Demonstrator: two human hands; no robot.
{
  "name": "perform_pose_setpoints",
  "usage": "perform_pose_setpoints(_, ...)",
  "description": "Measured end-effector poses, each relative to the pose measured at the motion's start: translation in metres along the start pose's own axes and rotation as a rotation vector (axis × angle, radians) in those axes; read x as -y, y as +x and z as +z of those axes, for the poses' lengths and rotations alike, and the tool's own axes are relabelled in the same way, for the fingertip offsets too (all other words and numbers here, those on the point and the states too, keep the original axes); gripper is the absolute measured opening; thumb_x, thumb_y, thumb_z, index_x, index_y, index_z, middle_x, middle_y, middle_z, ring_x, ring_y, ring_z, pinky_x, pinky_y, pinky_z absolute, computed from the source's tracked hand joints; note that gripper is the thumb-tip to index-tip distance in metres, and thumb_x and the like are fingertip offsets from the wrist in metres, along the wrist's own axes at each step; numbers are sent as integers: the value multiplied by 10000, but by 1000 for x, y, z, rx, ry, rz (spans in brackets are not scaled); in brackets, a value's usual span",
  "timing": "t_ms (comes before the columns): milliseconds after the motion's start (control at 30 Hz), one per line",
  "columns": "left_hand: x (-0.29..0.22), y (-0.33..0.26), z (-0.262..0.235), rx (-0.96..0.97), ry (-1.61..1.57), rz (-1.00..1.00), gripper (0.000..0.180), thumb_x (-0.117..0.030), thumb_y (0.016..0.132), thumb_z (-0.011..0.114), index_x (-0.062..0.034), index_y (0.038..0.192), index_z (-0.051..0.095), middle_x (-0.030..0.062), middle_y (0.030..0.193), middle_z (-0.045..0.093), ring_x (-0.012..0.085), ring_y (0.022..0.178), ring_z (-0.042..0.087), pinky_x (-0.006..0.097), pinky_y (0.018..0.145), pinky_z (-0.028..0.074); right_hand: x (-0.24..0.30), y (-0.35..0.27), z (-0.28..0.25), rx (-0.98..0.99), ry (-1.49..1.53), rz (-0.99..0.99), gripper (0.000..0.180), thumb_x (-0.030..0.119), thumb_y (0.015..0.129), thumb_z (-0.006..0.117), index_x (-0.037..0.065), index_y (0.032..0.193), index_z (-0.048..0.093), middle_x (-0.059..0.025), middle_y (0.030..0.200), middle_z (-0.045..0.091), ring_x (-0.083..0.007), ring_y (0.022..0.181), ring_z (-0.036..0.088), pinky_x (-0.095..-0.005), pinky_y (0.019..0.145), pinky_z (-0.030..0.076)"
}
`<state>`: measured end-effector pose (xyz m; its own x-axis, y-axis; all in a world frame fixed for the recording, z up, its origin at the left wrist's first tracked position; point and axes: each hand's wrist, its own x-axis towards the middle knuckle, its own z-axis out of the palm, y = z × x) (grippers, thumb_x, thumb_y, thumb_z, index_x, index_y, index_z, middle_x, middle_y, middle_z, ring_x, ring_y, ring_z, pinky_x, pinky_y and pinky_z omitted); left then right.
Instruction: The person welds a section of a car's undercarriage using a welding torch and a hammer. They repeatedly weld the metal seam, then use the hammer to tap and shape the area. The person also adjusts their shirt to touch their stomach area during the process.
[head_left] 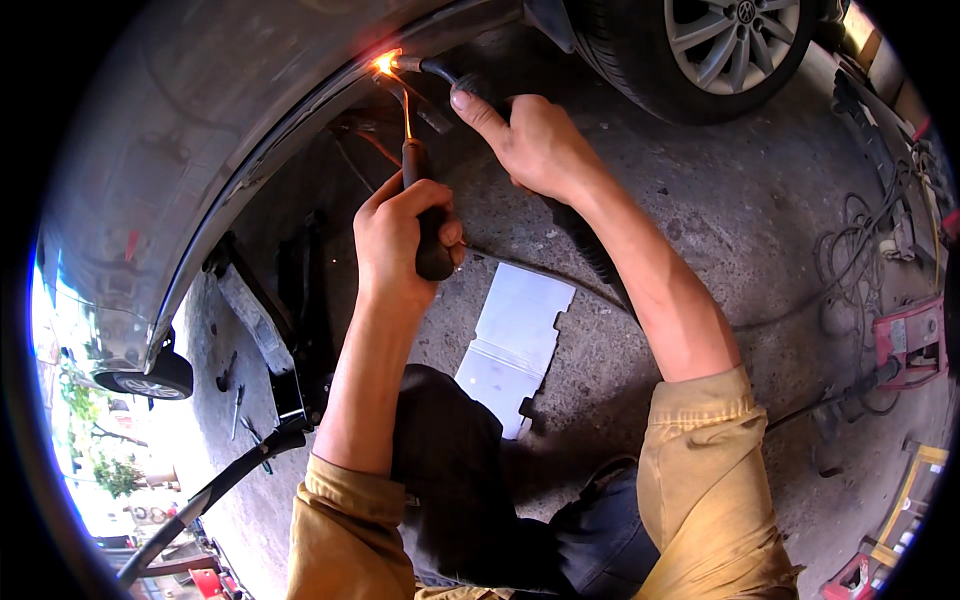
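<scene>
My right hand is closed around a black welding torch, its thumb lying along the top. At the torch's nozzle a bright orange-white glow burns against the lower edge of a grey car's sill. My left hand grips the dark handle of what looks like a screwdriver, held upright. Its thin shaft catches orange light and reaches up to just below the glow. Glare hides whether the tip touches the metal.
A car wheel stands at the upper right. A floor jack with a long handle is at the left under the car. A white sheet lies on the concrete. Cables and a red jack stand-like object are at the right.
</scene>
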<state>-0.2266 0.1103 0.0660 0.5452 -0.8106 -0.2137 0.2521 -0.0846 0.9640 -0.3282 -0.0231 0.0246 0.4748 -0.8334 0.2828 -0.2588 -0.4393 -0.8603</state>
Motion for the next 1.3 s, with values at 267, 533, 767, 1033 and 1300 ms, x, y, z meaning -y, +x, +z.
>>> perform_pose_setpoints(267,0,-3,0,22,48,-7,133,-35,834,555,-22,962,522,66,749,515,118,511,464,279,428,366,3,-3,6,22,11,37,837,732,867,451,-59,630,589,-182,543,580,-320,585,653,-414,569,496)
perform_pose_setpoints(533,0,-3,0,15,67,-5,140,-37,834,558,-17,968,522,67,761,514,114,512,465,272,424,366,7,-2,8,20,2,49,789,660,898,477,-77,657,624,-281,633,618,-440,692,660,-462,582,524)
perform_pose_setpoints(767,0,-3,0,11,73,-3,105,-49,834,560,-24,927,519,70,766,512,114,517,469,269,423,365,11,-1,9,63,0,69,778,656,899,478,-67,652,627,-274,626,619,-438,684,660,-462,580,524)
perform_pose_setpoints(1033,1,1,0,-5,52,14,103,1,792,568,27,876,514,102,689,505,175,469,500,334,394,389,13,-2,10,48,-23,61,764,633,909,481,-68,642,623,-279,631,618,-439,699,659,-473,607,524)
perform_pose_setpoints(1300,2,3,-3,26,38,21,85,-6,784,575,24,839,519,95,676,495,179,473,505,334,396,398,10,2,16,15,-30,-7,752,628,919,459,-66,712,660,-296,686,634,-469,740,647,-491,639,526)
